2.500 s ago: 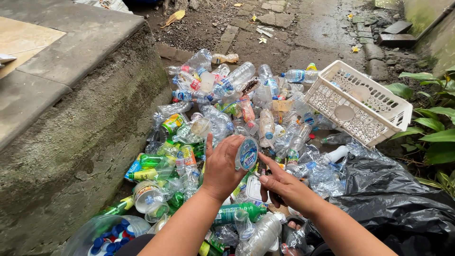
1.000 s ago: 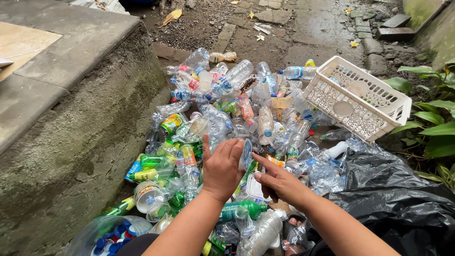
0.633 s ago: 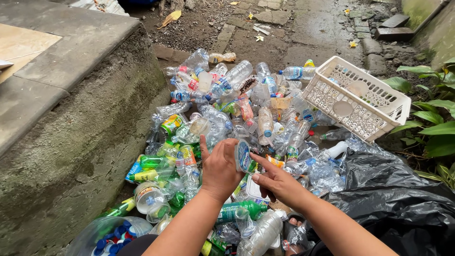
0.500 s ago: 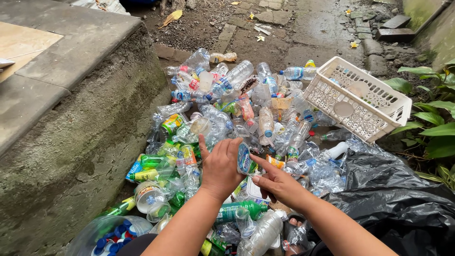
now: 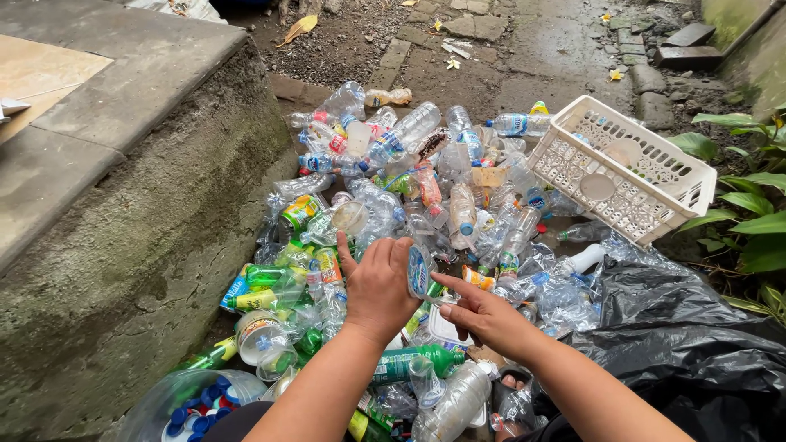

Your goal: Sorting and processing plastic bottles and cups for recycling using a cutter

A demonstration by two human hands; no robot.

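Observation:
My left hand (image 5: pixel 378 286) grips a small clear plastic cup (image 5: pixel 418 271) with a blue-and-white label, held over a heap of empty plastic bottles (image 5: pixel 426 188). My right hand (image 5: pixel 483 313) sits just right of the cup, its fingers pinching at the cup's lower rim. A green bottle (image 5: pixel 417 360) lies under my forearms. Whether a lid or seal is coming off the cup is too small to tell.
A white plastic basket (image 5: pixel 626 168) lies tipped at the right of the heap. A black plastic bag (image 5: pixel 679 344) spreads at the lower right. A mossy concrete wall (image 5: pixel 123 245) rises on the left. A clear tub of bottle caps (image 5: pixel 184 405) stands at the lower left. Green plants (image 5: pixel 749 213) grow at the right edge.
The cup has turned in my left hand from facing the camera to edge-on. My right hand's fingers have shifted along its rim. Both hands stay over the same spot.

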